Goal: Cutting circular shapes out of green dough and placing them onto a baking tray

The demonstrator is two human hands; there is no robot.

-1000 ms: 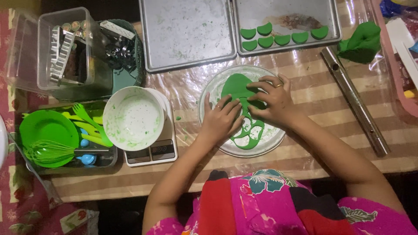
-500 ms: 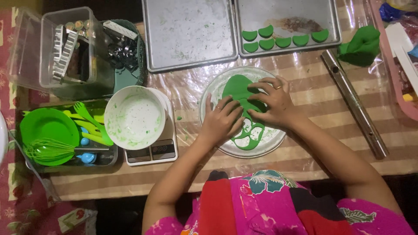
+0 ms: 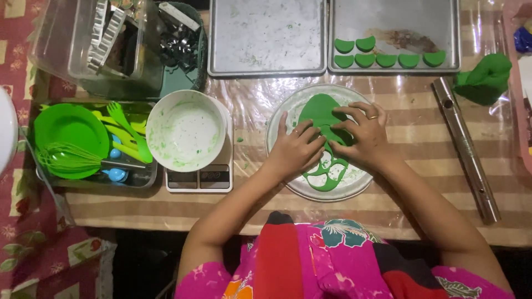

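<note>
A flat sheet of green dough (image 3: 320, 114) lies on a round glass plate (image 3: 277, 128), with several round holes cut out of its near part. My left hand (image 3: 297, 149) and my right hand (image 3: 361, 135) both press fingertips on the dough at the plate's middle, fingers meeting there. Whatever sits under the fingers is hidden. Several green half-moon dough pieces (image 3: 387, 54) lie in two rows on the right metal baking tray (image 3: 399, 22). A lump of green dough (image 3: 485, 78) rests at the far right.
An empty metal tray (image 3: 267, 36) sits left of the other. A white bowl (image 3: 187, 130) with green smears stands on a kitchen scale (image 3: 200, 179). A metal rolling pin (image 3: 465, 148) lies right. At left, a tray holds a green plate, whisk (image 3: 67, 158) and plastic cutlery; a clear box holds cutters.
Both hands stay on the dough at the plate's middle; the fingers have shifted only slightly. Nothing else has moved.
</note>
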